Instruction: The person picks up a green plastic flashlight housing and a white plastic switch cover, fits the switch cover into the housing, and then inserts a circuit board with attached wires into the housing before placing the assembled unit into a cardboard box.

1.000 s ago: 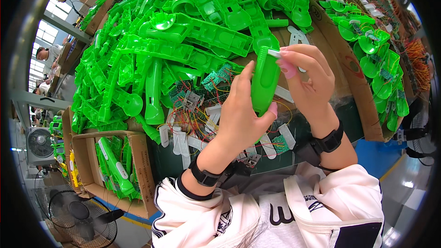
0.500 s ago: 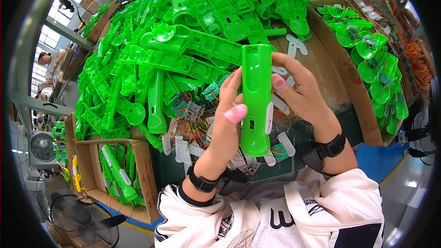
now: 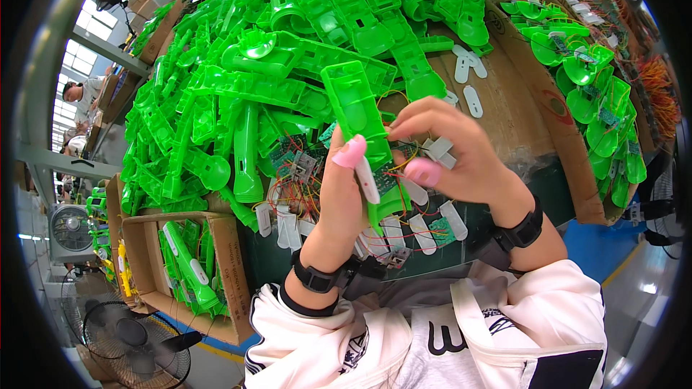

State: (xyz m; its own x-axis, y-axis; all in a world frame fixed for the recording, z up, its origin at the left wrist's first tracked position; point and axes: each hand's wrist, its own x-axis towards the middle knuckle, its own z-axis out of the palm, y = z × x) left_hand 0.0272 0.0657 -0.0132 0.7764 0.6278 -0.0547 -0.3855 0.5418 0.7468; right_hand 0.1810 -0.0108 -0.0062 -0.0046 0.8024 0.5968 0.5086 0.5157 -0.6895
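Note:
My left hand (image 3: 342, 191) is closed around a green plastic flashlight half-shell (image 3: 353, 97), tilted with its hollow inside facing up. A white oblong switch piece (image 3: 367, 179) sits along the shell's side by my left thumb. My right hand (image 3: 461, 151) is curled at the shell's right edge. A small grey-white part (image 3: 438, 151) with thin wires lies within its bent fingers; the exact grip is partly hidden. Below the hands are green circuit boards (image 3: 448, 229), red and yellow wires, and loose white oblong pieces (image 3: 420, 234) on the dark table.
A high heap of green shells (image 3: 288, 65) covers the far and left table. At left stands a cardboard box (image 3: 238, 274) with green housings; at right, cardboard (image 3: 569, 166) borders wired shells (image 3: 598, 101). White pieces (image 3: 472, 101) lie on cardboard. A black fan (image 3: 133, 338) stands lower left.
The green housing has turned over, from its outer face to its hollow inside, and tilted left. My right hand has left its upper end and moved down to the wired part at its edge.

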